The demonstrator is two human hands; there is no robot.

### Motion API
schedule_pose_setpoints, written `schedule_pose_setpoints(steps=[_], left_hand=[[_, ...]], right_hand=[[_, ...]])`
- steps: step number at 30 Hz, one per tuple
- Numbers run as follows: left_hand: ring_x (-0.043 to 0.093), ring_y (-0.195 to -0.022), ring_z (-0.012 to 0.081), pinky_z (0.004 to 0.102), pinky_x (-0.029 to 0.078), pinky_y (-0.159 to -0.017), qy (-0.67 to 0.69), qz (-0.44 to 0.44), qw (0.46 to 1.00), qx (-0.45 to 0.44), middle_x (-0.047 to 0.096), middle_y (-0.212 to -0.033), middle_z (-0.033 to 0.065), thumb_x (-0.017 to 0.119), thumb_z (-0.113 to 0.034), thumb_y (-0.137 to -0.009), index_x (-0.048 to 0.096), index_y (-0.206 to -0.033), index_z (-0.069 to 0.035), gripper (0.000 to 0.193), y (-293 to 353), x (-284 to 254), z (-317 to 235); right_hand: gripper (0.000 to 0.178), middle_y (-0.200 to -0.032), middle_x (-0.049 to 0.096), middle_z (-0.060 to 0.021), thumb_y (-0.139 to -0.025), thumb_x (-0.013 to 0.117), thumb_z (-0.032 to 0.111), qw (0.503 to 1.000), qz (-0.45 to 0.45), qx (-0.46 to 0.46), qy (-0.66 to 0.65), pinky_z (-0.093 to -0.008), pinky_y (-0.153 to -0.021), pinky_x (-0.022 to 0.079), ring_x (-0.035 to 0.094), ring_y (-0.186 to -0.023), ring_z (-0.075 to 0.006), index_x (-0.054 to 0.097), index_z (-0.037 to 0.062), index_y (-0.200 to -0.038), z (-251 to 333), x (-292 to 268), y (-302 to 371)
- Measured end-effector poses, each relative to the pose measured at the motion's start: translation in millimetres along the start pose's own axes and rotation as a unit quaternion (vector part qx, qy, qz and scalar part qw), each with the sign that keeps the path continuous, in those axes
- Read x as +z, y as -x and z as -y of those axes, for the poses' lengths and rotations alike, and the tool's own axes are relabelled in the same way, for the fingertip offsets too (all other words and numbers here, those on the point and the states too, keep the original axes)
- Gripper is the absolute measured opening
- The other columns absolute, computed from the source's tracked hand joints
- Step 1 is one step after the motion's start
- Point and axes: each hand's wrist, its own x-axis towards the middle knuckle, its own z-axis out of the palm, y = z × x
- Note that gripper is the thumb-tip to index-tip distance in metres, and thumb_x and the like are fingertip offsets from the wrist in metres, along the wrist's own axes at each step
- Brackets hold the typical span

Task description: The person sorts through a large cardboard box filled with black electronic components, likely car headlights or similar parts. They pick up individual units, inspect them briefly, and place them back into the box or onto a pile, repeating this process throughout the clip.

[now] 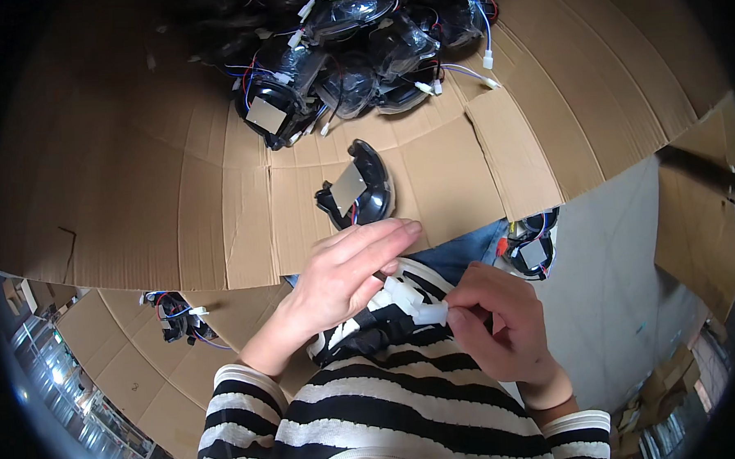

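Observation:
My left hand [344, 267] is in front of my waist with its fingers stretched out together and its thumb bent in. White strip-like pieces [403, 295] show beside its thumb and seem held there; the hand partly hides the grip. My right hand [498, 318] pinches a translucent white piece [430, 313] between thumb and forefinger, close to the others. Just beyond my left fingers, a black curved lamp housing [375, 180] with a flat grey square pad [348, 189] lies on the cardboard [440, 193]. Its red and blue wires run down behind my left hand.
Several black lamps with clear covers [353, 78], coloured wires and white connectors are heaped at the back. Another lamp [532, 251] is lower at the right, and a wired black part [177, 316] lies on cardboard at the left. Grey floor [607, 276] shows at the right.

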Motion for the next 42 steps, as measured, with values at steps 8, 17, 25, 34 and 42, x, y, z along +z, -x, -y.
schedule_pose_setpoints(steps=[8,17,25,34,42], left_hand=[[0.058,-0.077,0.0227,0.0306,0.049,-0.068,0.0,0.021,0.999,-0.039,0.054,-0.103,0.0136,0.054,0.008,-0.065,0.049,-0.113,-0.004,0.05,0.5,-2.8,-6.6],[0.052,-0.06,0.0132,0.0244,0.043,-0.056,-0.052,-0.129,0.979,-0.149,0.059,-0.095,0.0172,0.038,-0.032,-0.09,0.051,-0.112,-0.005,0.038,37.9,-39.4,-32.1],[0.051,-0.072,0.017,0.024,0.041,-0.06,-0.711,-0.518,0.414,-0.233,0.055,-0.09,0.0129,0.039,-0.02,-0.09,0.048,-0.109,0.004,0.033,196.4,-179.5,-128.8],[0.043,-0.108,0.0312,0.0393,0.034,-0.091,-0.547,-0.346,0.612,-0.454,0.045,-0.117,0.0197,0.052,-0.022,-0.082,0.046,-0.115,0.0,0.04,403.6,-226.8,35.6],[0.055,-0.081,0.0152,0.0252,0.046,-0.072,-0.064,-0.412,0.877,-0.238,0.055,-0.098,0.0105,0.056,-0.005,-0.078,0.055,-0.102,-0.001,0.024,35.5,-73.8,84.7]], right_hand=[[0.009,-0.058,0.047,-0.0053,-0.068,0.056,-0.002,0.985,-0.036,-0.031,0.164,-0.03,-0.045,0.033,0.044,-0.05,-0.0204,0.05,0.0038,-0.07,-10.5,1.9,1.5],[0.005,-0.058,0.047,-0.0045,-0.068,0.052,-0.005,0.994,-0.1,0.038,0.003,-0.0242,-0.048,0.032,0.041,-0.052,-0.0136,0.051,-0.0006,-0.069,-16.1,-14.4,6.6],[0.004,-0.061,0.048,-0.0043,-0.068,0.051,-0.006,0.997,-0.049,0.065,0.002,-0.0228,-0.049,0.032,0.04,-0.052,-0.0118,0.051,-0.0017,-0.068,-34.0,-18.6,13.8],[0.006,-0.058,0.048,-0.0038,-0.067,0.052,-0.006,0.999,-0.016,0.001,0.034,-0.0231,-0.048,0.032,0.04,-0.05,-0.0119,0.051,-0.0002,-0.067,-30.4,-7.0,-2.6],[0.006,-0.056,0.044,-0.0035,-0.068,0.055,-0.005,0.998,-0.008,0.036,0.058,-0.0231,-0.046,0.03,0.038,-0.048,-0.0119,0.051,0.0003,-0.068,-32.4,3.0,-11.2]])
